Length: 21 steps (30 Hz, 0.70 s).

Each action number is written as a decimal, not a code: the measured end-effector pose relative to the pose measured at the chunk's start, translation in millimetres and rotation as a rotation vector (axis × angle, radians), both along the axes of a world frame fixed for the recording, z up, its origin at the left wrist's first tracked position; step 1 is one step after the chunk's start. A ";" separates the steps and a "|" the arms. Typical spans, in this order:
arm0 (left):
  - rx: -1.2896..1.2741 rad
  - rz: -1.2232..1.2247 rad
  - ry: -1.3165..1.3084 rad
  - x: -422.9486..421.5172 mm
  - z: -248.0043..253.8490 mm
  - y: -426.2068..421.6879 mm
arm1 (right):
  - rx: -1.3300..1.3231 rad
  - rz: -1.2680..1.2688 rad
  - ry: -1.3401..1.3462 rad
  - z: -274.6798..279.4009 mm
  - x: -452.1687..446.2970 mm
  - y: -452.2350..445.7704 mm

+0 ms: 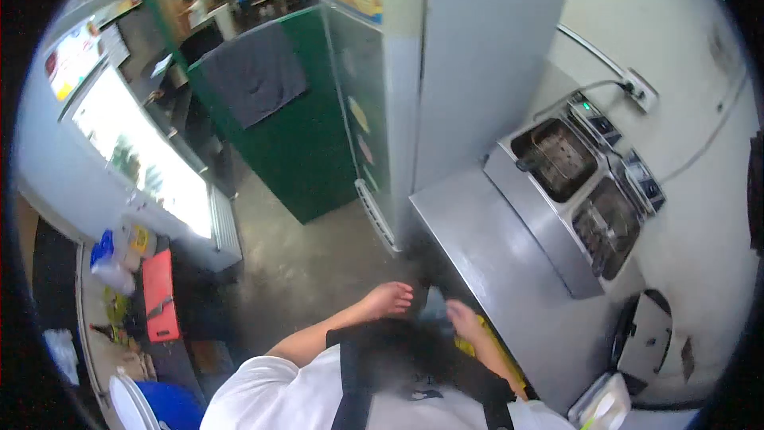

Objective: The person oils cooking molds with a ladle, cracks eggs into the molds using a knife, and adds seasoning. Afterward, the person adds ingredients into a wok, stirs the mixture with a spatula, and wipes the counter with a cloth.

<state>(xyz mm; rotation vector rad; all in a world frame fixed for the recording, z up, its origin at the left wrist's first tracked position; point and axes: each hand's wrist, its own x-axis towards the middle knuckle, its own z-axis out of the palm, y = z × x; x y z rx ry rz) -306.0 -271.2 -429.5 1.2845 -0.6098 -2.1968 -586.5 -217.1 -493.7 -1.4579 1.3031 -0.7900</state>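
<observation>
My left hand (388,300) is in front of my dark apron, its fingers loosely bent and a little apart, with nothing seen in it. Just to its right, my right hand (461,319) is closed on a small grey-blue cloth (434,305), which hangs between the two hands. Motion blur softens the cloth's outline. Beside my right forearm, something yellow (497,346) shows under the edge of the steel counter (493,247).
A double fryer (549,215) with baskets stands on the counter at right. Ahead are a tall fridge (485,72) and a green partition (318,143) with a grey towel (255,72). At left, a knife (159,308) lies on a red cutting board (161,271), near a lit display fridge (227,215).
</observation>
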 end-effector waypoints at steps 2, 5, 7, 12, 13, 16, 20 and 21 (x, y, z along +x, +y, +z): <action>-0.034 -0.092 -0.032 6.2 -1.9 2.5 | 0.103 0.161 -0.030 38.0 -17.8 8.3; -0.046 -0.051 -0.057 21.2 -0.7 10.0 | 0.296 -0.279 0.048 98.7 -96.1 11.8; -0.041 -0.030 -0.140 27.8 -0.5 14.4 | -0.037 -0.625 -0.091 119.7 -147.3 16.7; -0.064 0.008 -0.151 51.1 2.8 28.0 | 0.032 -0.647 0.615 50.1 -228.7 -19.3; -0.050 0.018 -0.156 57.9 6.6 31.8 | 0.224 -0.673 1.157 22.3 -208.9 -27.4; -0.055 0.056 -0.208 71.7 4.8 43.1 | 0.215 -0.953 1.301 30.0 -128.5 -72.2; 0.033 0.157 -0.132 94.4 -3.6 62.7 | 0.095 -0.845 1.229 27.0 -46.2 -143.1; 0.043 0.235 -0.042 96.5 -5.2 61.7 | 0.150 -0.763 1.270 39.6 -22.3 -165.4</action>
